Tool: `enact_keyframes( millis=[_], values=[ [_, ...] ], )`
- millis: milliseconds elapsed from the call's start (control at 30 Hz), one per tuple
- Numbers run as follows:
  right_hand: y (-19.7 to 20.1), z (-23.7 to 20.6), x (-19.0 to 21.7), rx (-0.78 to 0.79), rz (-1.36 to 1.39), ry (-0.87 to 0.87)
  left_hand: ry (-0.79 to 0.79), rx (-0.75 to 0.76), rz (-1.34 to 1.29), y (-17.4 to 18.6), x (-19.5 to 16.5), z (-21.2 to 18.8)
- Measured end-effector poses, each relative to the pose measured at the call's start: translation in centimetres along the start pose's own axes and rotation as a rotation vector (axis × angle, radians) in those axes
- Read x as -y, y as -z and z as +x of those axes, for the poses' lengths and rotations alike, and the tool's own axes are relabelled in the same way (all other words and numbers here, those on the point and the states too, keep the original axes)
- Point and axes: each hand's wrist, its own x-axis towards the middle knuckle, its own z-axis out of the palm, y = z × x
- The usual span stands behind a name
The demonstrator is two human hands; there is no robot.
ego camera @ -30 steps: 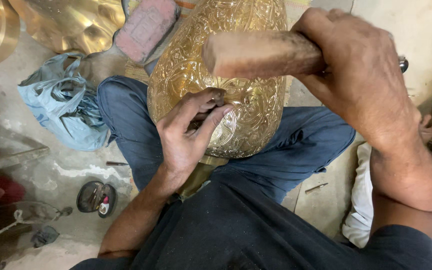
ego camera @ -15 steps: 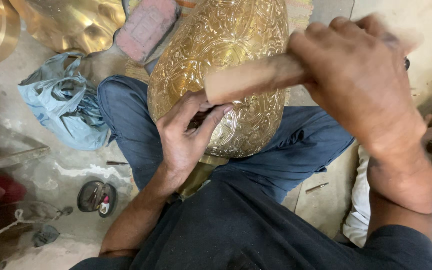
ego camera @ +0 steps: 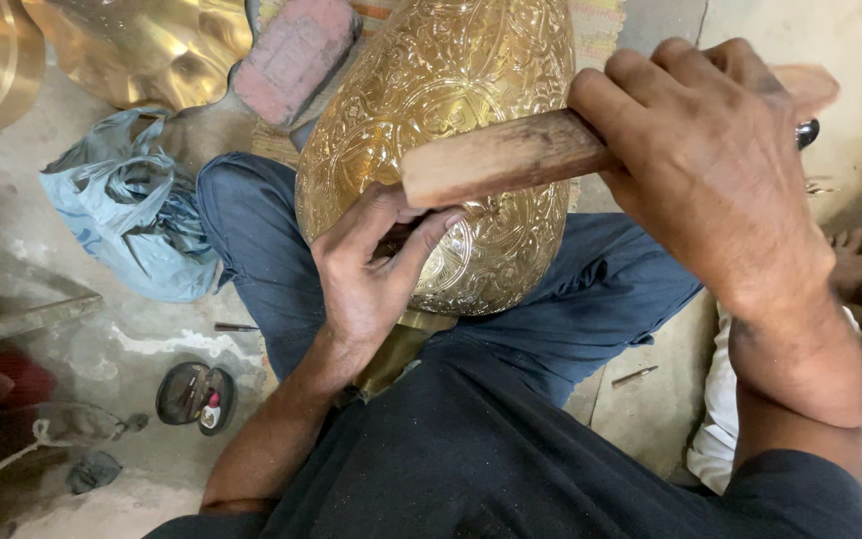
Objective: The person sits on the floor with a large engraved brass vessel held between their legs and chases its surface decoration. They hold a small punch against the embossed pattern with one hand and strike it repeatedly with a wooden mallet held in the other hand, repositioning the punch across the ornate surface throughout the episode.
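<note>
Brass fills the middle of the view: a large engraved vessel (ego camera: 441,130) lies across the lap of a seated person in blue trousers and a dark shirt, its rounded body covered edge to edge in chased scrollwork and leaf patterns, bright gold where the light hits. Whether anything lies inside it cannot be told, since only its outer wall shows. Behind it, at the top left, two more polished brass pieces (ego camera: 142,45) rest on the concrete floor (ego camera: 62,329), beside a reddish brick (ego camera: 294,55).

A crumpled blue plastic bag (ego camera: 137,215) sits on the floor left of the knee, its contents hidden.

The right hand (ego camera: 710,170) comes in from the right with the forearm raised, fingers wrapped tight around a wooden mallet (ego camera: 511,155) whose squared end hangs just over the vessel's lower side. The left hand (ego camera: 376,265) lies against the vessel's wall below the mallet's end, palm to the metal, thumb and forefinger pinched together around something small and dark; what it is cannot be made out.

Near the left elbow lies a small open dark case (ego camera: 195,394). A thin metal tool (ego camera: 635,376) lies on the floor by the right thigh.
</note>
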Motion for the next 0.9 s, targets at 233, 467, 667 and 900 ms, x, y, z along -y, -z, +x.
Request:
enact_keyframes(
  millis=[233,467,667,900],
  values=[
    [-0.3,-0.3,-0.3,-0.035,0.190,-0.046,-0.040,0.026,0.071,-0.4,0.6,0.1],
    [-0.6,-0.5,-1.0,0.011,0.539,-0.296,-0.080,0.058,-0.005,-0.2,-0.3,0.4],
    [-0.4,-0.5,-0.7,0.041,0.365,-0.196,-0.020,0.052,-0.031,-0.1,-0.8,0.6],
    [-0.8,-0.4,-0.5,0.041,0.335,-0.158,-0.019,0.034,-0.044,0.1,-0.6,0.7]
  ],
)
